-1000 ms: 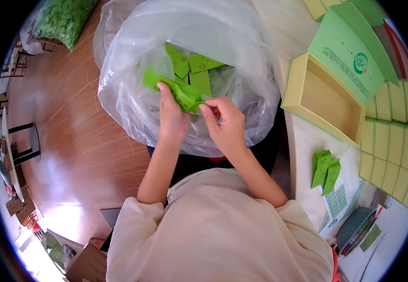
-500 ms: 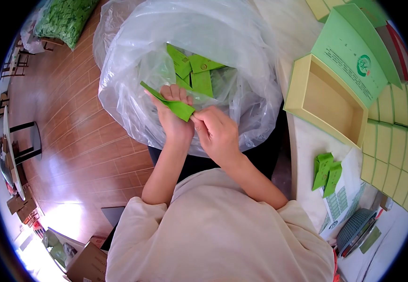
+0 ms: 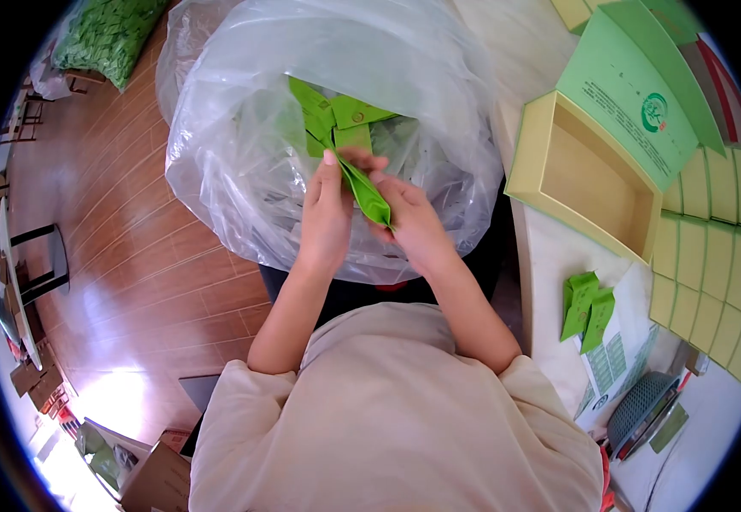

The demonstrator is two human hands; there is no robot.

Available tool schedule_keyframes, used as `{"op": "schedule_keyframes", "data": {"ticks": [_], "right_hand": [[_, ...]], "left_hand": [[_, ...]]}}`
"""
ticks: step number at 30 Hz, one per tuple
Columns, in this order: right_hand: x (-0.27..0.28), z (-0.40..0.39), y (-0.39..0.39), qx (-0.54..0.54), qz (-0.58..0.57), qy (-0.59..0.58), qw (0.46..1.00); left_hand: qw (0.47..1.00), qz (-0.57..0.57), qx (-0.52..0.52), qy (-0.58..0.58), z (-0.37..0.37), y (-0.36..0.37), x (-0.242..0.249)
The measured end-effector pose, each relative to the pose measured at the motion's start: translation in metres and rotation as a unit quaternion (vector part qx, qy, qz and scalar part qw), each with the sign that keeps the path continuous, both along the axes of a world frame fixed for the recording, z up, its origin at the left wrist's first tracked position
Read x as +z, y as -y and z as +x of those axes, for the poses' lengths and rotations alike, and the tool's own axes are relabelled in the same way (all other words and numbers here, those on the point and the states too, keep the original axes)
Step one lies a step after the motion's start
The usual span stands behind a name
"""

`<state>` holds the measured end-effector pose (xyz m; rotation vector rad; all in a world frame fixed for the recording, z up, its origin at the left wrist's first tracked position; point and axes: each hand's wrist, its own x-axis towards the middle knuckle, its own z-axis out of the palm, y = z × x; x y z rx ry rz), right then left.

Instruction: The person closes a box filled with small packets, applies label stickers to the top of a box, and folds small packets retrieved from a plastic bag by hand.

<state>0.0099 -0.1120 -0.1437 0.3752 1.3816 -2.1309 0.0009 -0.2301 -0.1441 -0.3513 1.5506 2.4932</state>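
Note:
A narrow green packet [image 3: 365,194] is held edge-up between my two hands, its wider end toward me. My left hand [image 3: 329,205] grips its far end, the thumb along the top edge. On the other side, my right hand [image 3: 411,213] has its fingers around the packet's near part; some fingertips are hidden behind it. Both hands are over the mouth of a large clear plastic bag [image 3: 234,171]. Inside the bag, just beyond my fingers, lie several more green packets [image 3: 360,112].
To the right, an open box [image 3: 596,175] with a green lid stands on a white table [image 3: 549,256]. Two green packets [image 3: 588,311] lie nearer me, by a printed sheet [image 3: 613,367]. Stacked boxes [image 3: 711,256] and a grey basket [image 3: 643,405] are farther right. A full bag [image 3: 110,38] sits far left.
The packet has turned from lying flat across my left palm to standing edge-up between both hands. My left fingers have closed on it, and my right hand has shifted along its side.

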Motion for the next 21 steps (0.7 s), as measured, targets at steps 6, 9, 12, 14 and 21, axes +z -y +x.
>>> {"op": "schedule_keyframes", "data": {"ticks": [6, 9, 12, 14, 21], "right_hand": [[0.002, 0.021, 0.014, -0.115, 0.293, -0.384, 0.868], [0.000, 0.028, 0.017, -0.090, 0.332, -0.450, 0.824], [0.002, 0.027, 0.020, -0.107, 0.356, -0.510, 0.775], [0.005, 0.025, 0.022, -0.115, 0.355, -0.543, 0.753], [0.000, 0.023, 0.020, -0.080, 0.362, -0.549, 0.749]], "left_hand": [[0.974, 0.128, 0.188, 0.016, -0.011, 0.009, 0.002], [0.967, 0.132, 0.219, 0.019, -0.015, 0.008, 0.000], [0.966, 0.143, 0.217, 0.015, -0.012, 0.006, 0.000], [0.971, 0.144, 0.189, -0.004, -0.006, 0.006, -0.005], [0.973, 0.111, 0.197, 0.036, 0.002, 0.002, -0.005]]}}
